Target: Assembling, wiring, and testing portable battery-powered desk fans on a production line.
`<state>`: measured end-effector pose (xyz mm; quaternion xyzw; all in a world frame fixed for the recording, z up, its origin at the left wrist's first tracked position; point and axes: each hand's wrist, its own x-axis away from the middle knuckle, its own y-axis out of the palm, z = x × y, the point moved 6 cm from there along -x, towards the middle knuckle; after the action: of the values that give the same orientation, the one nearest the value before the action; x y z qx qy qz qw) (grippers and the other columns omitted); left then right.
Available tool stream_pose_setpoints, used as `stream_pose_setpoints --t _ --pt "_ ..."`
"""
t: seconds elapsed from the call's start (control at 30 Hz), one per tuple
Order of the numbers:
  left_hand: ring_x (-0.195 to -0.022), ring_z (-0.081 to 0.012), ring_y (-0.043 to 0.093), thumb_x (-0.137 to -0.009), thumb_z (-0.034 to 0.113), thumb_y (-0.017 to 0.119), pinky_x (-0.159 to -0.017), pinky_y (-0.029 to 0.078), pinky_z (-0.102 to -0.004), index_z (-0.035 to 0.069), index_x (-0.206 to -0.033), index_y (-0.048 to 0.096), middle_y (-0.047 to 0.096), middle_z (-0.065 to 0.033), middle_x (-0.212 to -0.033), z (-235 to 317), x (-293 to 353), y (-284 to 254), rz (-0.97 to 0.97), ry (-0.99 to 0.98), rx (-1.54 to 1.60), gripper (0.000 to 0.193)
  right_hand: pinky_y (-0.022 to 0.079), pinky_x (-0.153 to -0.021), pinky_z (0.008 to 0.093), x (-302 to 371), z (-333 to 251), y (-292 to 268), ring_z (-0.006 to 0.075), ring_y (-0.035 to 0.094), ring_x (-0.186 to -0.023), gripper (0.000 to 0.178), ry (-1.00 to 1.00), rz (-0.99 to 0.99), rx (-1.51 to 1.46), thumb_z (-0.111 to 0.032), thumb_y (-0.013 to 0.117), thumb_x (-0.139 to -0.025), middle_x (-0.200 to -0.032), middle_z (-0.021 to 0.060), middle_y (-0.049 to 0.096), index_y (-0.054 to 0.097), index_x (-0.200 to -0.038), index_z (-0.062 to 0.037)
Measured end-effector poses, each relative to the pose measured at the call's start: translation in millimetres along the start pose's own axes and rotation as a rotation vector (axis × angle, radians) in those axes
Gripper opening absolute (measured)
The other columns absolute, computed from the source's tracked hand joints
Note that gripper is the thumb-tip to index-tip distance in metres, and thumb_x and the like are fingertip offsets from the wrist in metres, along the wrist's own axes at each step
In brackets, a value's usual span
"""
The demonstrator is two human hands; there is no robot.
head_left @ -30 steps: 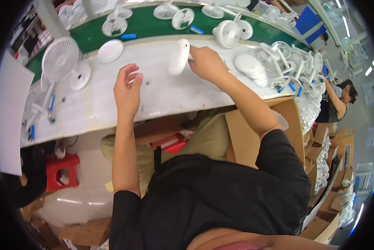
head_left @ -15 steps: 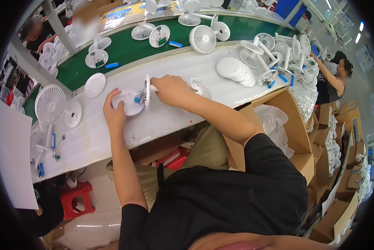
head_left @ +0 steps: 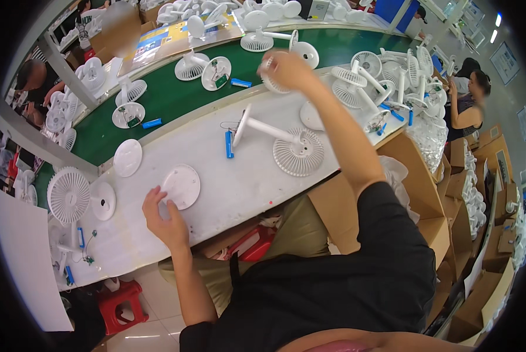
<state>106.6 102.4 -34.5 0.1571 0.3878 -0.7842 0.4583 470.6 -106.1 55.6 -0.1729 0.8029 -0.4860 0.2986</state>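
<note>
My left hand (head_left: 168, 220) is open, its fingers apart at the lower left edge of a white round cover (head_left: 182, 186) on the white table. My right hand (head_left: 291, 69), smeared by motion, reaches over a white fan (head_left: 273, 84) at the near edge of the green belt. Its fingers are partly hidden, so whether they grip the fan is unclear. Between my hands a second white fan lies on the table, its grille (head_left: 298, 158) face down and its stem (head_left: 269, 129) slanting to a tilted round base (head_left: 242, 126). A blue battery (head_left: 229, 145) lies beside that base, near thin wires.
On the green belt (head_left: 157, 94) are several fans with open bases, circuit boards and blue batteries. Another white cover (head_left: 128, 158) and a standing fan (head_left: 68, 193) are at the left. Fans crowd the right end, near a cardboard box (head_left: 412, 176). A person (head_left: 471, 100) stands beyond.
My right hand has let go of the fan's stem and moved up and away to the fan at the belt. My left hand has drawn back slightly from the cover. The view has shifted.
</note>
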Motion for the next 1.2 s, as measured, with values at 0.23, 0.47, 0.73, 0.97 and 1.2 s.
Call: stream_pose_setpoints --t 0.23,0.47,0.73,0.97,1.2 --pt "-0.099 -0.0305 0.057 -0.071 -0.004 0.055 -0.091 0.045 -0.0385 0.004 -0.096 0.06 0.064 -0.0132 -0.106 -3 7 14 -0.061 -0.049 0.072 0.027 0.053 -0.082 0.0439 -184 142 41 0.0374 0.065 -0.095 0.041 -0.001 0.103 0.577 -0.024 0.062 -0.079 -0.108 0.0167 0.069 0.059 -0.117 -0.0076" --pt "-0.097 -0.0302 0.056 -0.069 -0.004 0.056 -0.09 0.045 -0.0389 0.003 -0.094 0.06 0.064 -0.0126 -0.103 -18 -6 23 -0.042 -0.103 0.074 0.027 0.051 -0.085 0.046 -240 187 88 0.0332 0.063 -0.098 0.046 0.224 -0.101 0.676 -0.026 0.066 -0.076 -0.108 0.0152 0.068 0.06 -0.118 -0.009" --pt "-0.097 -0.0297 0.055 -0.07 0.0 0.055 -0.09 0.045 -0.0379 0.004 -0.092 0.06 0.065 -0.0118 -0.102 -23 -4 25 -0.14 -0.171 0.156 0.022 0.049 -0.088 0.0481 -270 32 153 0.0266 0.062 -0.099 0.045 -0.029 -0.294 0.364 -0.032 0.071 -0.072 -0.104 0.0113 0.069 0.067 -0.112 -0.0098" --pt "-0.098 -0.0278 0.055 -0.075 0.003 0.052 -0.091 0.044 -0.0369 0.004 -0.089 0.059 0.064 -0.0112 -0.106 -20 4 36 -0.215 -0.205 0.249 0.016 0.044 -0.09 0.0543 -195 -101 205 0.0251 0.06 -0.101 0.044 0.1 -0.39 0.321 -0.037 0.074 -0.07 -0.102 0.0074 0.069 0.073 -0.107 -0.0128" --pt "-0.1 -0.0268 0.055 -0.079 0.002 0.05 -0.092 0.044 -0.0359 0.004 -0.089 0.059 0.063 -0.0113 -0.107 -20 7 26 -0.163 -0.25 0.253 0.013 0.038 -0.094 0.0608 -167 -155 191 0.0334 0.058 -0.104 0.048 0.029 -0.674 0.217 -0.044 0.075 -0.073 -0.104 0.0079 0.069 0.072 -0.11 -0.0147"
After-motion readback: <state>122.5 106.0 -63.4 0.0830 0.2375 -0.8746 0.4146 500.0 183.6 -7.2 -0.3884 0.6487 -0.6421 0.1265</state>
